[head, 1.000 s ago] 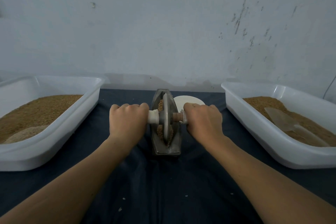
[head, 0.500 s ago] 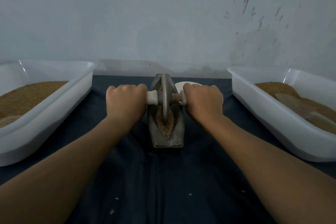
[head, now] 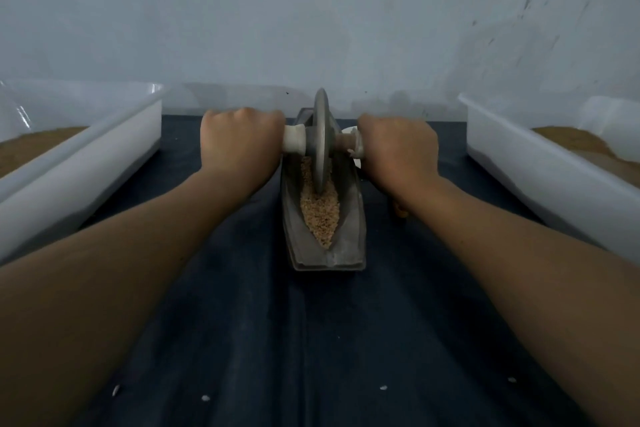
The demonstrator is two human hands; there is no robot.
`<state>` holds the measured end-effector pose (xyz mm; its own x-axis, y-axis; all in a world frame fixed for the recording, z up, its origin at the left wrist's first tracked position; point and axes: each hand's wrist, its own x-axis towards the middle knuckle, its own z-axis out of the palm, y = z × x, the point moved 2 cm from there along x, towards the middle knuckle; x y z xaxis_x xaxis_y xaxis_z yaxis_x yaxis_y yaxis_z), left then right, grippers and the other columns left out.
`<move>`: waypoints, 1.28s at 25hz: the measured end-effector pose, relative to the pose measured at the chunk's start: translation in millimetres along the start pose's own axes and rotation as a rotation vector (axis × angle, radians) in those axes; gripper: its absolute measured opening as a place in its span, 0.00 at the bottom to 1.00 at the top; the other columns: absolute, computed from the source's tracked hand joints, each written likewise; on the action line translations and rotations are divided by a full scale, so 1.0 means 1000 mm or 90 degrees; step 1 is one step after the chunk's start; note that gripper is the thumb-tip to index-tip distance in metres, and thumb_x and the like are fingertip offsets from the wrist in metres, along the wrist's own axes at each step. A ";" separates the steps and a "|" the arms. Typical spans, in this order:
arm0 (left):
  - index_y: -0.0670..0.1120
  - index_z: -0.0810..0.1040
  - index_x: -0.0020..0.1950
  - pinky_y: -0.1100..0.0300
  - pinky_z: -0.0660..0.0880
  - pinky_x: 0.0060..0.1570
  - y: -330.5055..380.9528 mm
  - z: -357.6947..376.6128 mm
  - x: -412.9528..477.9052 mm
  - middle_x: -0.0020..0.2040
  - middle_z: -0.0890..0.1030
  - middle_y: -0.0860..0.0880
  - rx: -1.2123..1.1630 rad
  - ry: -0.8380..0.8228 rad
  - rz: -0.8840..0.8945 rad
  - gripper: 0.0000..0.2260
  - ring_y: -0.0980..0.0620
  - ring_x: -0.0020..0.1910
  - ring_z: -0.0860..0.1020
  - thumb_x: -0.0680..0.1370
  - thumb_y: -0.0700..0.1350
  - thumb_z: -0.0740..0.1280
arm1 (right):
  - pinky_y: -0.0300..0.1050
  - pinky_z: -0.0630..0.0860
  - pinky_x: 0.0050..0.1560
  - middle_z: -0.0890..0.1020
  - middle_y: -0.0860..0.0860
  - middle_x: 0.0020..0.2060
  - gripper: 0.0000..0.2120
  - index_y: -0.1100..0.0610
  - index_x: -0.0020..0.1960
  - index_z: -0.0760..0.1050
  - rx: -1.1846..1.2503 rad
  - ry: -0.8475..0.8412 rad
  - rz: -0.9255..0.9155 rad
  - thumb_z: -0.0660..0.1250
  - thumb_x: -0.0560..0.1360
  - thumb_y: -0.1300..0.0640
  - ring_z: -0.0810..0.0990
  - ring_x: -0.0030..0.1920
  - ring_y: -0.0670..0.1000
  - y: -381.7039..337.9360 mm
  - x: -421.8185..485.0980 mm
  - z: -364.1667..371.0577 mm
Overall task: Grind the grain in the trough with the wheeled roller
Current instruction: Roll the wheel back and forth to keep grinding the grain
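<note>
Head view. Trough (head: 349, 239), grey metal, lengthwise at tabletop (head: 311, 340) centre; grain (head: 318, 211) heaped in its near end. Wheeled roller (head: 321, 139) upright in the far half, rim in the grain. Left hand (head: 242, 140) clenched round the left axle handle; right hand (head: 398, 149) likewise on the right. Left tub (head: 86, 163) and right tub (head: 536, 177), white, flank it; brown contents, possibly more grain.

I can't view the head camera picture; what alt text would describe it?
A person's left hand and right hand grip the handles of a wheeled roller standing in a narrow metal trough of grain on a dark cloth. A white left tub and right tub hold brown granular material.
</note>
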<state>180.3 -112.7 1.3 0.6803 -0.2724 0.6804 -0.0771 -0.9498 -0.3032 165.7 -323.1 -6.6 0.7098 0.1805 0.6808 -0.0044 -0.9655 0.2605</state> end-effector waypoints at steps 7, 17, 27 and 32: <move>0.48 0.73 0.39 0.55 0.61 0.35 -0.002 0.014 0.022 0.30 0.72 0.46 -0.029 0.001 0.032 0.07 0.47 0.28 0.65 0.73 0.45 0.70 | 0.42 0.57 0.29 0.72 0.51 0.32 0.08 0.53 0.44 0.70 0.023 -0.021 -0.001 0.68 0.71 0.62 0.69 0.31 0.55 0.005 0.017 0.016; 0.46 0.76 0.42 0.55 0.61 0.31 -0.007 0.035 0.028 0.33 0.76 0.42 -0.083 0.022 0.002 0.05 0.40 0.30 0.74 0.72 0.47 0.69 | 0.44 0.49 0.30 0.64 0.50 0.26 0.12 0.54 0.39 0.66 -0.033 -0.010 -0.039 0.66 0.66 0.68 0.65 0.27 0.54 0.005 0.040 0.020; 0.49 0.69 0.35 0.56 0.59 0.33 -0.002 0.012 0.010 0.28 0.73 0.46 -0.039 0.040 0.021 0.11 0.46 0.25 0.66 0.70 0.44 0.71 | 0.46 0.60 0.33 0.74 0.50 0.32 0.05 0.54 0.45 0.73 0.045 -0.014 0.018 0.69 0.72 0.59 0.70 0.32 0.56 0.002 0.011 0.009; 0.50 0.65 0.33 0.56 0.58 0.34 0.000 -0.014 -0.010 0.26 0.72 0.49 -0.031 0.020 0.044 0.14 0.48 0.24 0.64 0.68 0.43 0.71 | 0.48 0.62 0.37 0.81 0.51 0.36 0.09 0.50 0.41 0.70 0.081 -0.018 -0.005 0.71 0.69 0.52 0.80 0.37 0.59 0.000 -0.014 -0.013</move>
<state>163.6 -112.2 4.0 0.6489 -0.3412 0.6801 -0.1589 -0.9349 -0.3174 146.6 -322.9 -7.2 0.7285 0.1850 0.6595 0.0901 -0.9804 0.1755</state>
